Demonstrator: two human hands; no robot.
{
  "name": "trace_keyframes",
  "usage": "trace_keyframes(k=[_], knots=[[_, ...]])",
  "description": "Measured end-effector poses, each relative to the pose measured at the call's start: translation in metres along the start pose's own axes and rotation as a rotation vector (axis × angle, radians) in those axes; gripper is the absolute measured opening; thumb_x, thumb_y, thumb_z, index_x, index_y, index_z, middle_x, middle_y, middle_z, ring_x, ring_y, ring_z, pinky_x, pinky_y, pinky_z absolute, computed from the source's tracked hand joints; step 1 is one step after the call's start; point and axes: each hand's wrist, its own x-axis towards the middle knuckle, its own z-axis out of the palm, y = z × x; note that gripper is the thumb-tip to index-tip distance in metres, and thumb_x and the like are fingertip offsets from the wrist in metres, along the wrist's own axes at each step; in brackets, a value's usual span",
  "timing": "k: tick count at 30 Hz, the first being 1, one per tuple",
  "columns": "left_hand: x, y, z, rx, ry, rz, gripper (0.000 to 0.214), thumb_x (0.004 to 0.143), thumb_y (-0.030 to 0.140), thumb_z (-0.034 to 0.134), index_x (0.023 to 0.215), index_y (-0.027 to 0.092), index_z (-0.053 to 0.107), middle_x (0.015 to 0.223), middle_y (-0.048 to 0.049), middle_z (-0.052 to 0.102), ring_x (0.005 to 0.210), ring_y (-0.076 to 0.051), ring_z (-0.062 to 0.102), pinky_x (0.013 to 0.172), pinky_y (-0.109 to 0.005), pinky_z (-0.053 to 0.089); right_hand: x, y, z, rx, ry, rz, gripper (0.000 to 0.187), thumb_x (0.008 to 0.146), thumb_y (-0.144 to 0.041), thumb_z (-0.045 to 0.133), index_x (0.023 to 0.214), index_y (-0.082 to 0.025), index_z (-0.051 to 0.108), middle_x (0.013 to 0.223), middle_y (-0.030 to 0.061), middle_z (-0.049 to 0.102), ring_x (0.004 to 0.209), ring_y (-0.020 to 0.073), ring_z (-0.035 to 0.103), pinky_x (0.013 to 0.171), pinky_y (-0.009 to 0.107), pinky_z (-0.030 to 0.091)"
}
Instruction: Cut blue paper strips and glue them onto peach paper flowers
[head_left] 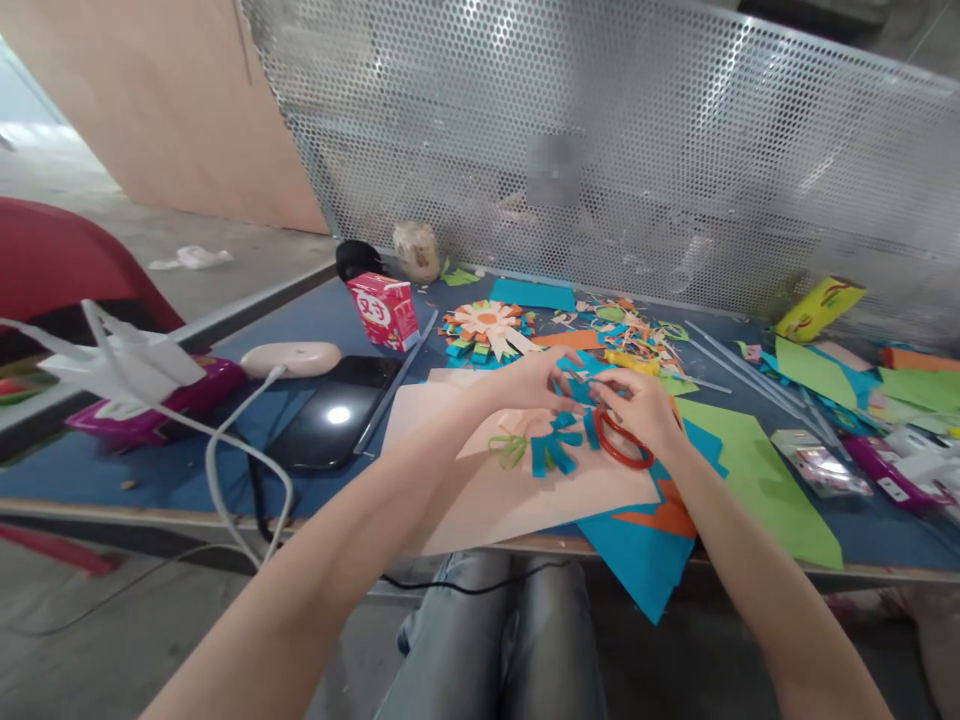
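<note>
Above the sheets at the middle of the table, my left hand (544, 382) is closed on a small cut piece of blue paper (571, 370). The fingertips of my right hand (637, 402) pinch the same piece from the other side. Red scissors handles (626, 450) show just below my right hand; whether that hand also bears them I cannot tell. Under my hands lies a fringed, fanned-out blue paper piece (553, 452), beside looped green paper strips (510, 452). These rest on a pale peach sheet (450, 490).
Layered paper flowers (489, 322) and paper scraps (630, 330) lie behind my hands. To the left are a phone (334, 415), a pink box (384, 312) and a cabled white charger (124, 370). Blue sheets (637, 560) overhang the front edge; green sheets (757, 470) lie right.
</note>
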Motion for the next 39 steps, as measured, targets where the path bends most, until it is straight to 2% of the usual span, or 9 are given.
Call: trace_keyframes(k=[4,6,9,12,17,23,30,33,39], knots=[[-0.011,0.006,-0.016,0.479,0.131,-0.263,0.036,0.051,0.049,0.07,0.057,0.018,0.052,0.056,-0.0042,0.056,0.056,-0.019,0.055,0.049,-0.025,0.034,0.006,0.004,-0.014,-0.022,0.148,0.119,0.025,0.079,-0.04,0.047,0.078,-0.019,0.059,0.069,0.0038,0.065,0.056,0.0162,0.06,0.055,0.029,0.049],[-0.017,0.005,-0.021,0.46,-0.006,-0.419,0.04,0.044,0.048,0.074,0.041,0.018,0.047,0.041,-0.0026,0.047,0.048,-0.018,0.05,0.046,-0.026,0.031,0.008,0.006,-0.018,-0.045,0.196,0.146,0.025,0.079,-0.041,0.046,0.077,-0.019,0.058,0.068,0.0042,0.064,0.052,0.0154,0.058,0.049,0.027,0.047],[-0.021,0.0,-0.022,0.321,-0.229,-0.464,0.042,0.038,0.042,0.078,0.029,0.019,0.043,0.028,0.0001,0.038,0.036,-0.013,0.039,0.042,-0.025,0.027,0.009,0.009,-0.015,-0.088,0.164,0.181,0.026,0.079,-0.042,0.045,0.083,-0.02,0.058,0.071,0.0042,0.065,0.052,0.0151,0.057,0.047,0.027,0.046],[-0.018,-0.007,-0.017,0.293,-0.218,-0.401,0.046,0.03,0.036,0.08,0.023,0.02,0.038,0.023,0.002,0.032,0.029,-0.01,0.03,0.037,-0.025,0.021,0.008,0.011,-0.005,-0.127,0.108,0.161,0.026,0.078,-0.041,0.047,0.089,-0.02,0.059,0.076,0.0045,0.066,0.06,0.0166,0.06,0.053,0.028,0.048],[-0.016,-0.009,-0.016,0.321,-0.163,-0.253,0.034,0.03,0.028,0.079,0.03,0.02,0.045,0.025,0.006,0.037,0.025,-0.007,0.03,0.031,-0.021,0.017,0.006,0.013,0.001,-0.141,0.138,0.081,0.027,0.076,-0.04,0.049,0.09,-0.019,0.059,0.083,0.0057,0.066,0.075,0.0181,0.062,0.063,0.029,0.049],[-0.017,0.001,-0.03,0.067,-0.223,-0.204,0.016,0.047,0.024,0.071,0.051,0.018,0.057,0.046,0.0023,0.059,0.04,-0.011,0.053,0.035,-0.017,0.033,0.01,0.016,-0.014,-0.12,0.316,0.198,0.032,0.079,-0.043,0.044,0.097,-0.019,0.055,0.078,0.0051,0.064,0.065,0.0163,0.06,0.056,0.026,0.047],[-0.013,-0.007,-0.042,-0.179,0.005,-0.277,0.025,0.049,0.024,0.073,0.063,0.017,0.053,0.055,0.001,0.06,0.052,-0.013,0.058,0.047,-0.022,0.045,0.013,0.022,-0.016,-0.148,0.324,0.239,0.029,0.08,-0.038,0.042,0.1,-0.019,0.052,0.084,0.0051,0.065,0.069,0.0163,0.061,0.06,0.026,0.047],[-0.008,-0.012,-0.044,-0.194,0.167,-0.164,0.026,0.054,0.027,0.071,0.07,0.016,0.055,0.062,-0.0001,0.061,0.056,-0.011,0.057,0.051,-0.022,0.044,0.013,0.024,-0.011,-0.131,0.278,0.19,0.025,0.079,-0.035,0.045,0.095,-0.019,0.053,0.086,0.0055,0.064,0.074,0.0168,0.061,0.063,0.027,0.047],[-0.005,-0.006,-0.041,-0.199,0.381,0.108,0.026,0.067,0.032,0.063,0.087,0.015,0.062,0.079,-0.0035,0.062,0.065,-0.01,0.057,0.058,-0.022,0.045,0.018,0.008,-0.024,-0.027,0.413,0.161,0.027,0.081,-0.035,0.041,0.098,-0.016,0.049,0.102,0.0116,0.062,0.087,0.017,0.062,0.074,0.028,0.048]])
